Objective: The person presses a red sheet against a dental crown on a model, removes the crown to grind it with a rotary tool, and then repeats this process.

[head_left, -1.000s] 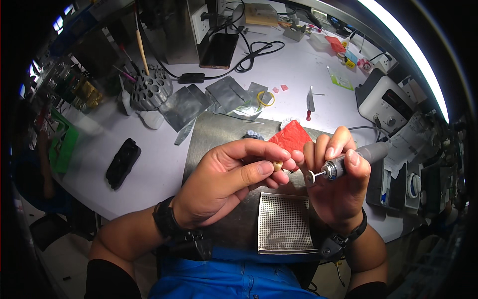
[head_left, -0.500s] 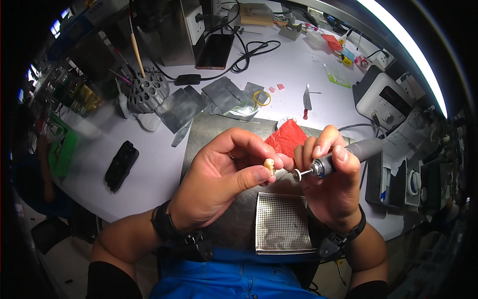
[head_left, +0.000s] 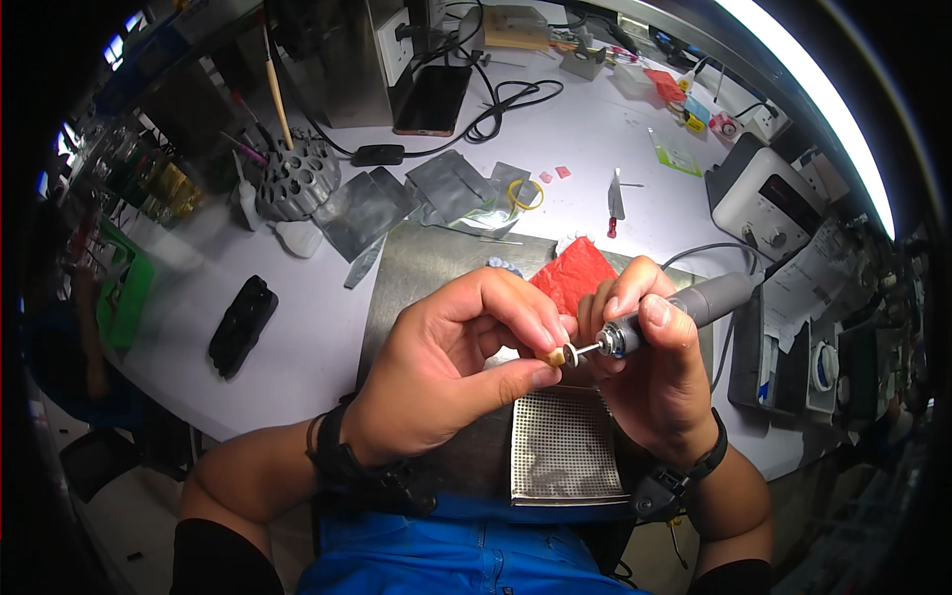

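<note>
Your work looks under way: the disc [head_left: 570,355] on the rotary handpiece [head_left: 694,302] sits against or just beside the small ivory tooth-like piece [head_left: 557,358]; how much is finished or left can't be told. Just beyond the perforated metal tray [head_left: 565,446], your left hand [head_left: 436,362] pinches that piece at its fingertips; your right hand [head_left: 654,367] grips the handpiece, beyond the tray's far right corner

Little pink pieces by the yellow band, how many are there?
2: one pink piece beside the yellow band, and a second pink piece slightly farther right.
</note>
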The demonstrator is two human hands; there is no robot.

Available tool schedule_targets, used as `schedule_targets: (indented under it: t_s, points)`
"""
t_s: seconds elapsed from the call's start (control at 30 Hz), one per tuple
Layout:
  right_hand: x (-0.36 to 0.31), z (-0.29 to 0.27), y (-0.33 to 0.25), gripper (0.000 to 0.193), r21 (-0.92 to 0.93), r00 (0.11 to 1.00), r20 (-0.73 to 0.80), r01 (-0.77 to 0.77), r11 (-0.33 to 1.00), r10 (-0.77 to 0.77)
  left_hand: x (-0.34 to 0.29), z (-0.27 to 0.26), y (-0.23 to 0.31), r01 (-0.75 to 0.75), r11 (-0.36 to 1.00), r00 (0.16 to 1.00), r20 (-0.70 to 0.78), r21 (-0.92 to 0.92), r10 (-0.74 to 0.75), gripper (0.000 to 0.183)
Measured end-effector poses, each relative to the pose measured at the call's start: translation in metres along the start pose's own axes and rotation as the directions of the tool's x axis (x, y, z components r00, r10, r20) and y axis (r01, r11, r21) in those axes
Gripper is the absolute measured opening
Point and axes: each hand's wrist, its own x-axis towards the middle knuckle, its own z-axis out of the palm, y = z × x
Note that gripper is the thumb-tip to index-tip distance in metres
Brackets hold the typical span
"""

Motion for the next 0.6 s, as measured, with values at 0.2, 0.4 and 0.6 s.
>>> schedule_targets:
  t_s: [0.2, 0.4, 0.6]
  points:
    - [-0.0006, 0.0025, -0.0003, 0.025, -0.023, 1.0, -0.017, -0.004, 1.0, 0.004, 0.0, -0.0013, 0.0006, 0.002, 1.0, 1.0, 0.015, 0.03, -0.003, 0.03]
    - [-0.0001, -0.0013, 0.0002, 0.025, -0.001, 1.0, 0.002, -0.007, 1.0, 0.007, 0.0, -0.0019, 0.003, 0.016, 1.0, 0.999, 0.031, 0.018, -0.016, 0.03]
    - [-0.0003, 0.0015, 0.0013, 0.025, -0.027, 1.0, -0.007, 0.012, 1.0, -0.012, 0.0001, -0.0012, 0.0037, 0.023, 1.0, 0.999, 0.028, 0.011, -0.024, 0.03]
